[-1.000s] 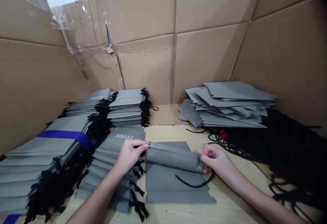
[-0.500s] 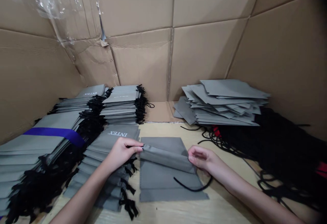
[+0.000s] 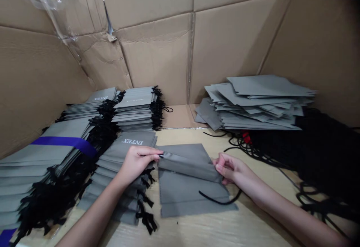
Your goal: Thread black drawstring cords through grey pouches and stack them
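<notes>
A flat grey fabric pouch (image 3: 191,192) lies on the light wooden tabletop (image 3: 213,232) in front of me, its upper hem raised between my hands. My left hand (image 3: 139,162) pinches the hem's left end, where a thin dark tip pokes out. At the hem's right end my right hand (image 3: 230,169) has its fingers closed on the fabric. A black cord (image 3: 221,201) curls across the pouch from below my right hand.
Stacks of grey INTEX pouches with black knotted cords (image 3: 132,142) fill the left side, one bundle wrapped by a purple band (image 3: 66,142). A loose pile of grey pouches (image 3: 253,104) sits at back right above tangled black cords (image 3: 315,157). Cardboard walls (image 3: 157,55) enclose the table.
The view has tilted a little. My right hand slid left along the raised hem, then shifted slightly back right; my left hand keeps pinching the hem's left end.
</notes>
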`<state>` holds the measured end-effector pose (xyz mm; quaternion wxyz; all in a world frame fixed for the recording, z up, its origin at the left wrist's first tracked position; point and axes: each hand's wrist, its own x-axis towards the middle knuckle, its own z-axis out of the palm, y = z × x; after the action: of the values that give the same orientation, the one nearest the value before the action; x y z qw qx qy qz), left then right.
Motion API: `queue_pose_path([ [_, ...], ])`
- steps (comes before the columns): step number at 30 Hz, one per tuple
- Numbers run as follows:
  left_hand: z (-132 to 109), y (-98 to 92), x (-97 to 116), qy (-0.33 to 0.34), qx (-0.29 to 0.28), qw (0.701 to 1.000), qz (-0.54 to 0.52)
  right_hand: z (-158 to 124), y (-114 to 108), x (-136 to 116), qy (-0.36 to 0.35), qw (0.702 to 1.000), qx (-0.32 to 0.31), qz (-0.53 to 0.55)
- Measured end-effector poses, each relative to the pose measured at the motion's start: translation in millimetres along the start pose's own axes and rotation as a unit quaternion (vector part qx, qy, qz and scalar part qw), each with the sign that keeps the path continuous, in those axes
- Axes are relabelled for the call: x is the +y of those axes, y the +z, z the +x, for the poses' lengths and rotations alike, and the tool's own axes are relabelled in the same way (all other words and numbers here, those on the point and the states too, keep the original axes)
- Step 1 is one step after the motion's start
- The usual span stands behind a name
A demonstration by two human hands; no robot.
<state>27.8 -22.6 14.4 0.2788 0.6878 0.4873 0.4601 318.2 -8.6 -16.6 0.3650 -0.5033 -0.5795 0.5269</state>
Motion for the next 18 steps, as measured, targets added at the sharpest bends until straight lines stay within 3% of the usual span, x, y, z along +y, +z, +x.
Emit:
queue_pose_path([
  [10, 4.2, -0.1, -4.3, -0.065, 0.000, 0.998, -0.001, 2.7, 3.7, -4.9, 0.005, 1.000, 0.026, 0.004],
  [14, 6.3, 9.5, -12.2, -0.101, -0.022, 0.992, -0.076, 2.3, 4.1, -6.0, 0.001, 0.999, 0.033, 0.022],
  [18, 6.8, 17.2, -18.1, -0.092, -0.008, 0.987, -0.132, 1.2, 6.8, -5.9, -0.011, 0.999, 0.033, 0.037],
])
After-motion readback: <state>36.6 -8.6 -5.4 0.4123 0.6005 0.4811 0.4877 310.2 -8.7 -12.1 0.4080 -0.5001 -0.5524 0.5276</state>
